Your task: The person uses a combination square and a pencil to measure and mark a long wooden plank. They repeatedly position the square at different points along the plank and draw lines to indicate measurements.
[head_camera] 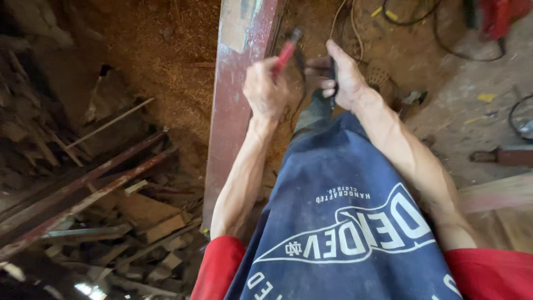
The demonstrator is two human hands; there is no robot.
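My left hand [265, 89] is closed around a red-handled tool [286, 51] whose dark tip points up and to the right. It hovers beside the right edge of a long reddish metal beam [236, 94]. Close to the right, my right hand [340, 75] grips a small dark object [332, 69] between thumb and fingers; what it is cannot be told. Both hands are held out in front of my blue apron [344, 222] with white print, above my leg. The picture is blurred by motion.
Sawdust covers the ground behind the beam. At the left lies a heap of wood offcuts and rusty metal bars [83, 194]. Cables [444, 33] and a red machine [499, 14] sit at the top right. A wooden plank [499, 191] lies at the right.
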